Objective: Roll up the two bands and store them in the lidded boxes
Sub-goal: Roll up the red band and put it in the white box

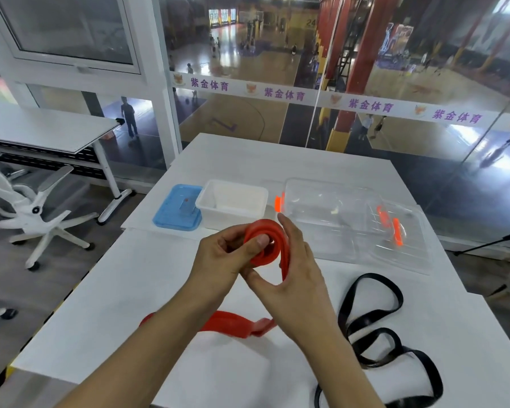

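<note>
Both hands hold a red band [267,244] above the middle of the white table. My left hand [224,257] pinches the coiled part with the thumb on top. Around the coil's right side curls my right hand [292,278]. The band's loose tail [236,323] lies on the table under my forearms. A black band [371,316] lies unrolled in loops at the right. Behind the hands stand an open white box [233,201], its blue lid [177,209] to its left, and a clear box [333,213] with orange clips, its clear lid [401,240] open to the right.
The white table [115,304] ends at a glass wall behind the boxes. A white office chair [39,207] and another white desk [47,131] stand to the left on the grey floor.
</note>
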### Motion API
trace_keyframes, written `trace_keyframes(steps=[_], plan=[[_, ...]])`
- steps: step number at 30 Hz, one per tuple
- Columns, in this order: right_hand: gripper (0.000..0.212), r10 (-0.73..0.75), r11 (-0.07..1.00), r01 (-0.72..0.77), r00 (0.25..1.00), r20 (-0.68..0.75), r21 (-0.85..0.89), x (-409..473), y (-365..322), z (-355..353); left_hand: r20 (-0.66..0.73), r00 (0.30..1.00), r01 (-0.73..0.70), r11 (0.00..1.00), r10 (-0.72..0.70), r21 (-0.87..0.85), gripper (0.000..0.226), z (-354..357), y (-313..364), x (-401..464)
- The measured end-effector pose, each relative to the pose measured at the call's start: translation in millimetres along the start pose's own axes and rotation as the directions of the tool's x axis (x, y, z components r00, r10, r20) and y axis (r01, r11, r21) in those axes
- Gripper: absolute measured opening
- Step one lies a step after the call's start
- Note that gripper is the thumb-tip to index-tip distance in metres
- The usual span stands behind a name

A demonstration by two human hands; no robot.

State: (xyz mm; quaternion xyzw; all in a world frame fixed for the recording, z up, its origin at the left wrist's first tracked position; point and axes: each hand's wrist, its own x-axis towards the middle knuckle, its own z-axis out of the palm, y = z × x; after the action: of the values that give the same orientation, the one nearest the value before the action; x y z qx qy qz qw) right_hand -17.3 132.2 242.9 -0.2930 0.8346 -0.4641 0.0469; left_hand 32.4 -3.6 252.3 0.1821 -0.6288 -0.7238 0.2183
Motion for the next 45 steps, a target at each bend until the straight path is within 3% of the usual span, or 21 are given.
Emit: trace_keyframes(steps=[4,8,11,15,19,25,32,36,40,45], plan=[[0.085,-0.009,0.997,0.004,0.998,-0.058,-0.083,-2,2,12,0.058,0.998,0.033,0.997,-0.037,0.066,0.024,4,-6,-2],[0.079,-0.060,0.994,0.055,0.997,-0.048,-0.091,4,11,10,0.170,0.984,0.039,0.990,-0.062,0.138,0.031,-3,-5,0],[0.080,-0.104,0.985,0.117,0.989,0.104,-0.129,9,18,0,0.232,0.966,0.062,0.977,-0.110,0.206,0.040,-12,-2,0],[0.090,-0.113,0.942,0.227,0.910,0.399,-0.249,20,17,-25,0.364,0.915,0.054,0.950,-0.171,0.308,0.043,-33,9,9],[0.097,-0.120,0.912,0.289,0.867,0.484,-0.291,25,8,-34,0.407,0.888,0.012,0.896,-0.213,0.445,0.037,-35,20,15],[0.100,-0.126,0.934,0.243,0.910,0.395,-0.263,28,2,-40,0.362,0.930,-0.089,0.911,-0.070,0.404,0.029,-27,19,9],[0.054,-0.083,0.995,0.095,0.966,0.244,-0.038,27,1,-40,0.200,0.976,-0.121,0.973,0.081,0.198,0.040,-16,14,8],[0.071,-0.094,0.988,0.080,0.989,0.113,0.130,19,7,-17,0.054,0.997,-0.058,0.998,0.057,0.024,0.040,-8,9,9],[0.092,-0.041,0.990,0.041,0.999,-0.003,0.136,11,7,7,-0.021,1.000,0.000,0.998,-0.002,-0.068,0.044,0,0,7],[0.079,-0.002,0.992,0.010,0.998,-0.061,0.125,13,10,15,-0.015,0.991,0.127,0.984,-0.130,-0.124,0.053,8,-13,2]])
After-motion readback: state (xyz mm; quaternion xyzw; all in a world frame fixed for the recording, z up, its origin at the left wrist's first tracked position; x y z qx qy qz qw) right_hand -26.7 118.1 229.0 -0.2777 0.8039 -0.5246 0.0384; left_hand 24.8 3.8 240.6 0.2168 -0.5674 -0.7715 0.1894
